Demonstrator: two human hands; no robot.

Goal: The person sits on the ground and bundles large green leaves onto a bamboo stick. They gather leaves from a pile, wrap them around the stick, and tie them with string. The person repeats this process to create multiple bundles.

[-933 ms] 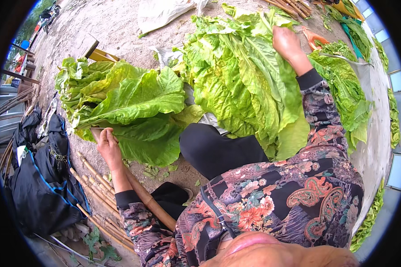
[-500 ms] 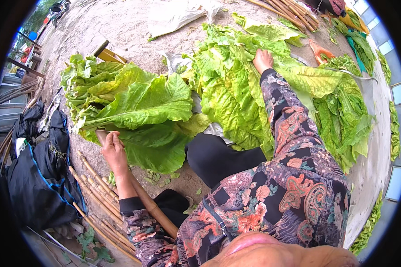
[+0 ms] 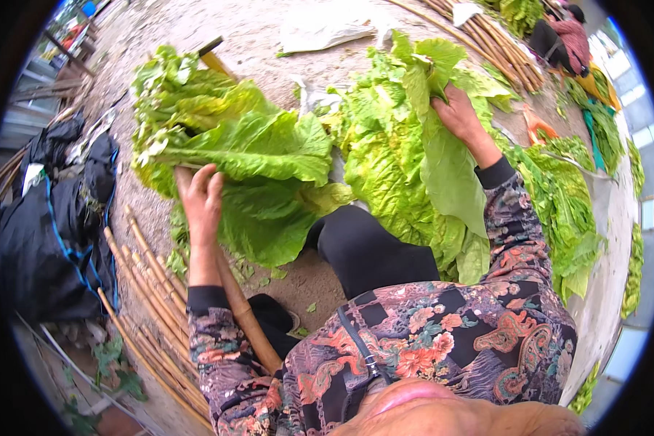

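My left hand (image 3: 200,200) is closed at the lower edge of a leaf bundle, apparently round a bamboo pole (image 3: 243,316) that runs up behind my forearm. Big green tobacco leaves (image 3: 247,145) stack along the pole's far part, stalk ends to the left. My right hand (image 3: 461,120) grips a tobacco leaf (image 3: 447,171) near its stalk; the blade hangs down over a large leaf pile (image 3: 381,138). My fingertips there are partly hidden by the leaf.
Loose bamboo poles (image 3: 149,287) lie at my left, beside a black sheet (image 3: 54,232) with blue edging. More poles (image 3: 487,43) and a white sack (image 3: 327,29) lie ahead. Another leaf heap (image 3: 559,196) is at right. Far right, a person (image 3: 563,40) sits among leaves.
My right hand has risen from the pile and moved right, now lifting a leaf. My left hand stays by the bundle, its fingers shifted slightly. The view has turned, showing the seated person more fully.
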